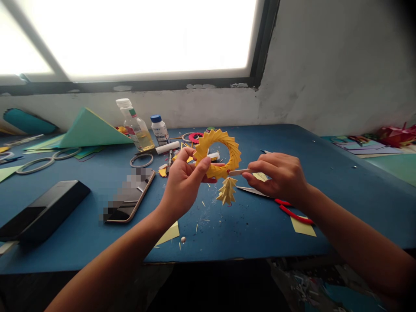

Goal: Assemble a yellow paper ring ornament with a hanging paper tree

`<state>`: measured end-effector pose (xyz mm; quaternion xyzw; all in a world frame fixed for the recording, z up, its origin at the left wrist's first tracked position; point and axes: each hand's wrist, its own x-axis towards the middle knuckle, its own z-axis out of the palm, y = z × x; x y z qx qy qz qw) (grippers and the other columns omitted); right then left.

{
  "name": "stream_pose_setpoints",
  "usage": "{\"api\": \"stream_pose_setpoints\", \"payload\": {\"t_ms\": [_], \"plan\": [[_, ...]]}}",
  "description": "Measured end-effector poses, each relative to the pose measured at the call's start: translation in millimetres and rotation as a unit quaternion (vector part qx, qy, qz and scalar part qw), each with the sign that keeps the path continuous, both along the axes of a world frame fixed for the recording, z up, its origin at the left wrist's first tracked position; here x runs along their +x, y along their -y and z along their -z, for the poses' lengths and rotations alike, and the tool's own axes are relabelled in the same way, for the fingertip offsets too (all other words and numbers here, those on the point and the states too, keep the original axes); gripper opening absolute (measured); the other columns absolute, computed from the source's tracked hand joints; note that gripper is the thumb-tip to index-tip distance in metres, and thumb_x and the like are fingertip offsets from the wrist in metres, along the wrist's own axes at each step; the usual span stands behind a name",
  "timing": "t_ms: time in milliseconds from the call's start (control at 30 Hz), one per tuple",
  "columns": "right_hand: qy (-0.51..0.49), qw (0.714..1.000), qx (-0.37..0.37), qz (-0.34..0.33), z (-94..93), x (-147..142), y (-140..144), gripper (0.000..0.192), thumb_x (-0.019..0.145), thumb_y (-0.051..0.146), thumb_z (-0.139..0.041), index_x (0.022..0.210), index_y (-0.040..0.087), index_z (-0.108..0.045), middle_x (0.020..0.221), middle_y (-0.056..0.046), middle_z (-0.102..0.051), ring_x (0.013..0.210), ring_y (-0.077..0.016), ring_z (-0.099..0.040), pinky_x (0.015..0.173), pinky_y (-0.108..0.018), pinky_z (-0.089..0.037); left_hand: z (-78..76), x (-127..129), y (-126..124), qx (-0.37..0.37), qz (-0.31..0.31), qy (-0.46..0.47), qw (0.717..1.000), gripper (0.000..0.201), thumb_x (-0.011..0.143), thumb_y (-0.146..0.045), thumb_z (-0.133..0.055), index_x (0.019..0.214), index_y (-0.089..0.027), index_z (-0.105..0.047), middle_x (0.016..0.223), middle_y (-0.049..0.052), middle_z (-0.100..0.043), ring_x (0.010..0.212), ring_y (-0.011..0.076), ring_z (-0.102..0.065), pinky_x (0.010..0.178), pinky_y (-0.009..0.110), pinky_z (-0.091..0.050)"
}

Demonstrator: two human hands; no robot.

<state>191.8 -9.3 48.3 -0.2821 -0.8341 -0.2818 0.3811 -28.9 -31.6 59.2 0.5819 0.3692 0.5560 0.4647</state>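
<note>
My left hand (188, 175) grips a yellow folded-paper ring (234, 151) by its left side, thumb in front, and holds it upright above the table. A small pale-yellow pleated paper piece (226, 191) hangs from the ring's lower edge. Between the fingers of my right hand (279, 173) is a thin pale flat stick (239, 172). Its tip meets the spot where the hanging piece joins the ring, near a small red bit. Below my right hand lie red-handled scissors (295, 213), their blades partly hidden by it.
A phone (130, 203) and a black device (45, 210) lie on the blue table (208, 242) at left. Behind stand a glass bottle (138, 130) and a white bottle with blue cap (160, 130). Green paper (91, 130), grey rings (35, 165) and yellow scraps (303, 226) are scattered about.
</note>
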Motion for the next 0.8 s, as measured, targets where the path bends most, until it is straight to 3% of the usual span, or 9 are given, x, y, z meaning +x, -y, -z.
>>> {"api": "stream_pose_setpoints", "payload": {"t_ms": [500, 800], "plan": [[0.009, 0.999, 0.03, -0.03, -2.8, -0.7, 1.5, 0.021, 0.084, 0.035, -0.06, 0.07, 0.02, -0.06, 0.058, 0.001, -0.062, 0.049, -0.0098, -0.054, 0.051, -0.023, -0.039, -0.9, 1.4, 3.5, 0.024, 0.005, -0.009, 1.0, 0.024, 0.086, -0.03, -0.058, 0.09, -0.023, -0.035, 0.069, -0.002, -0.071, 0.072, 0.0187, -0.072, 0.057, 0.023, -0.061], [0.022, 0.999, 0.043, -0.015, -2.3, 2.1, -0.5, 0.021, 0.084, 0.035, -0.06, 0.07, 0.019, -0.061, 0.057, 0.002, -0.061, 0.048, -0.0093, -0.052, 0.051, -0.023, -0.039, -1.0, 0.4, 3.6, 0.04, -0.001, -0.01, 0.999, 0.025, 0.086, -0.03, -0.058, 0.09, -0.022, -0.035, 0.066, -0.002, -0.071, 0.071, 0.0189, -0.072, 0.055, 0.022, -0.061]]}}
